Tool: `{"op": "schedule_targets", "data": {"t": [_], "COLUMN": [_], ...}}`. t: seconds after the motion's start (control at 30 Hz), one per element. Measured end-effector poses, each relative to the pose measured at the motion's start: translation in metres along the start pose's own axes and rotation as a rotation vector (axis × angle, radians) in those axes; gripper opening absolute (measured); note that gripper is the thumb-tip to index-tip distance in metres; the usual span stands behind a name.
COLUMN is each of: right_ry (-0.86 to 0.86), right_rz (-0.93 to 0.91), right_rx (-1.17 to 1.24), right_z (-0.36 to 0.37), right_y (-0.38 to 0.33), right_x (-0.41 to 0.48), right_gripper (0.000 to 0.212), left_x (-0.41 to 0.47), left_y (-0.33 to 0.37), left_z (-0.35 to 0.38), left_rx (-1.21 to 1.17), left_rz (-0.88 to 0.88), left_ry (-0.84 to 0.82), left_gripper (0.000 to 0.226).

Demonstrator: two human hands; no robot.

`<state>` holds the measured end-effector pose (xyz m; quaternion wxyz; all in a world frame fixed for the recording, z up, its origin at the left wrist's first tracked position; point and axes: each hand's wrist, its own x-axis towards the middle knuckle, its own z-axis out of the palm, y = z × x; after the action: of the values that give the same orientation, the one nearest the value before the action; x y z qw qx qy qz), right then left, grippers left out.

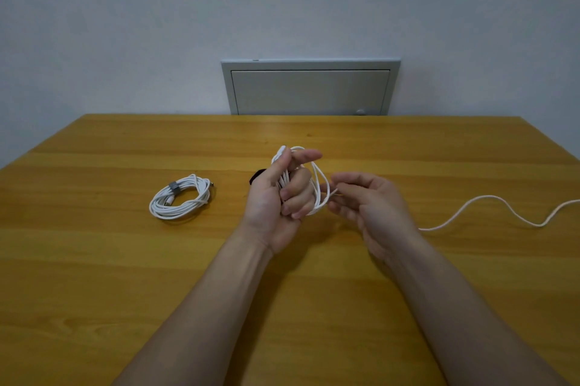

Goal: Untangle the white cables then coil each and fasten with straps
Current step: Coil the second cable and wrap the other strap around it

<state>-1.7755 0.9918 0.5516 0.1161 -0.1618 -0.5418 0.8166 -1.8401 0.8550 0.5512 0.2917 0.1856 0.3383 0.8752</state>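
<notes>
My left hand (pixel 279 197) grips a bundle of white cable loops (pixel 320 187) held upright above the wooden table (pixel 94 260), thumb pressed against the strands. My right hand (pixel 367 206) is just to the right, its fingers curled and pinching the same cable where it leaves the loops. The loose tail of that cable (pixel 489 206) snakes over the table to the right edge of view. A second white cable (pixel 180 200) lies coiled flat on the table to the left, bound by a grey strap (pixel 173 188). A black strap (pixel 258 175) peeks out behind my left hand.
A grey wall panel with a small knob (pixel 310 88) sits behind the table's far edge. Bare wood stretches in front of my forearms and along the left side.
</notes>
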Motion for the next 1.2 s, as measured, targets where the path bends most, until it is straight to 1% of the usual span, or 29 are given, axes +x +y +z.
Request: {"op": "schedule_targets", "data": {"t": [0.07,0.13,0.2,0.27,0.33,0.37,0.4,0.47,0.5,0.57,0.67,0.8,0.9,0.97,1.03,1.1,1.13,1.2], "right_ry": [0.045,0.059,0.075,0.068,0.058,0.069,0.083,0.116,0.131,0.161,0.164,0.144,0.157,0.132,0.084,0.029,-0.001,-0.065], "right_rz": [-0.075,-0.102,-0.065,-0.054,-0.135,-0.194,-0.237,-0.277,-0.287,-0.288,-0.234,-0.172,-0.205,-0.179,-0.097,0.013,0.057,0.112], "right_rx": [0.016,0.031,0.079,0.057,-0.098,-0.172,-0.226,-0.273,-0.272,-0.235,-0.081,0.034,0.105,0.176,0.26,0.334,0.356,0.372], "right_z": [0.0,-0.001,0.0,-0.001,-0.003,-0.003,-0.004,-0.004,-0.004,-0.004,0.001,0.004,0.003,0.005,0.008,0.008,0.007,0.005], "right_y": [0.001,0.002,0.002,0.003,0.003,0.004,0.004,0.004,0.003,0.003,0.001,-0.002,-0.004,-0.004,-0.004,-0.005,-0.005,-0.004], "right_x": [0.0,0.0,0.0,0.001,0.001,0.001,0.0,0.0,0.0,0.001,-0.001,-0.004,-0.003,-0.004,-0.005,-0.004,-0.003,-0.002], "right_gripper": [0.024,0.033,0.031,0.027,0.006,0.008,0.019,0.03,0.032,0.027,0.021,0.027,0.017,0.009,0.014,0.031,0.037,0.034], "left_x": [0.0,0.001,0.001,0.001,0.0,-0.001,-0.003,-0.006,-0.008,-0.01,-0.011,-0.008,-0.007,-0.006,-0.005,-0.003,-0.003,-0.002], "left_y": [-0.002,-0.002,-0.001,0.0,-0.002,-0.003,-0.004,-0.006,-0.006,-0.008,-0.014,-0.021,-0.023,-0.024,-0.026,-0.026,-0.025,-0.022], "left_z": [0.002,0.002,0.001,0.0,0.0,0.001,0.002,0.006,0.008,0.012,0.014,0.011,0.011,0.009,0.008,0.008,0.007,0.006], "left_rx": [0.041,0.064,0.105,0.207,0.379,0.481,0.589,0.798,0.897,1.083,1.271,1.504,1.677,1.784,1.864,1.888,1.879,1.828], "left_rz": [-0.028,-0.071,-0.113,-0.151,-0.176,-0.178,-0.168,-0.111,-0.085,-0.041,0.035,0.104,0.158,0.206,0.245,0.274,0.287,0.312], "left_ry": [0.014,0.006,-0.029,-0.05,-0.055,-0.053,-0.05,-0.038,-0.03,-0.005,0.014,0.065,0.108,0.145,0.181,0.22,0.241,0.282], "left_gripper": [0.051,0.055,0.058,0.059,0.061,0.062,0.062,0.059,0.057,0.053,0.047,0.044,0.046,0.048,0.047,0.046,0.05,0.065]}}
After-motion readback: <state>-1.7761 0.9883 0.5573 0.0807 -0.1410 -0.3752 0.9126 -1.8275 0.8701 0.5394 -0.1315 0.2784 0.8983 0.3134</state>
